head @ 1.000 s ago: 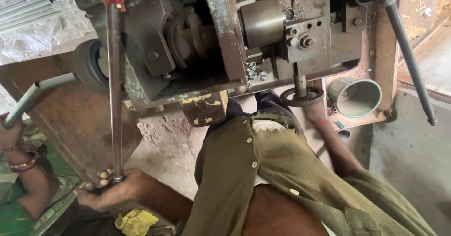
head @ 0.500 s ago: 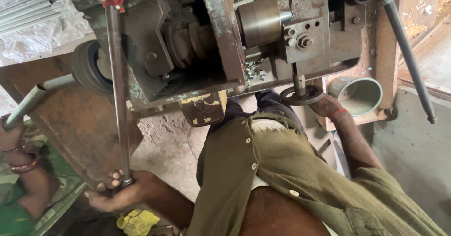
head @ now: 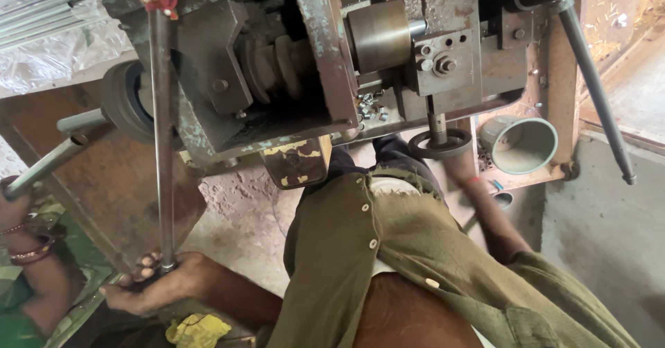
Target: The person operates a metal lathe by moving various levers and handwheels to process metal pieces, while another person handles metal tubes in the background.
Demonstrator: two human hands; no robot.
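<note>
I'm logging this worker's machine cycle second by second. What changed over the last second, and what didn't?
The left hand, gripped on the bottom of the long steel lever, drew it slightly down and toward the body. The right hand rose to the small handwheel under the machine, then slipped mostly behind it. The left grip held throughout; the grey funnel and a co-worker's bangled hand on another lever stayed put.

machine body overhead, lever rod left, bare floor between
</note>
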